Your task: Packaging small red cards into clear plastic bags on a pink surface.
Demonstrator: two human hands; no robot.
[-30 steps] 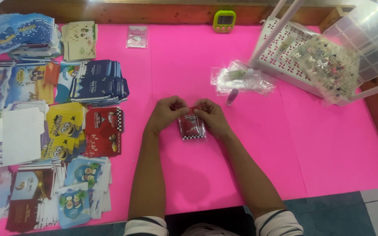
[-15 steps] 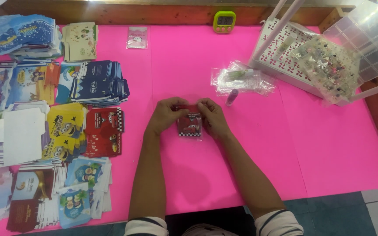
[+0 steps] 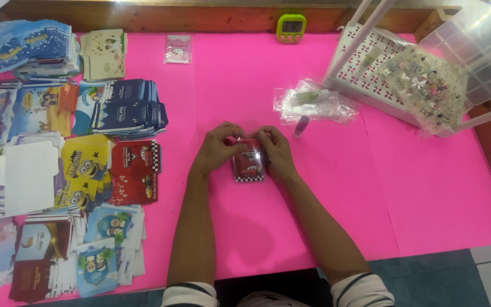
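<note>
Hands, left hand (image 3: pixel 216 149) and right hand (image 3: pixel 275 150), pinching small glossy red rectangular packet (image 3: pixel 248 165) on pink tabletop (image 3: pixel 427 187).

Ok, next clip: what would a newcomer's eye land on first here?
The bright pink table first, then the left hand and right hand together at its centre, pinching a small red packet. Stacks of printed packets crowd the left side; a white basket sits top right.

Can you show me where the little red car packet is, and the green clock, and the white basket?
red car packet (image 3: pixel 248 165), head view, on its printed front below the hands.
green clock (image 3: pixel 291 27), head view, on its display face.
white basket (image 3: pixel 354 69), head view, on its perforated wall.
</note>
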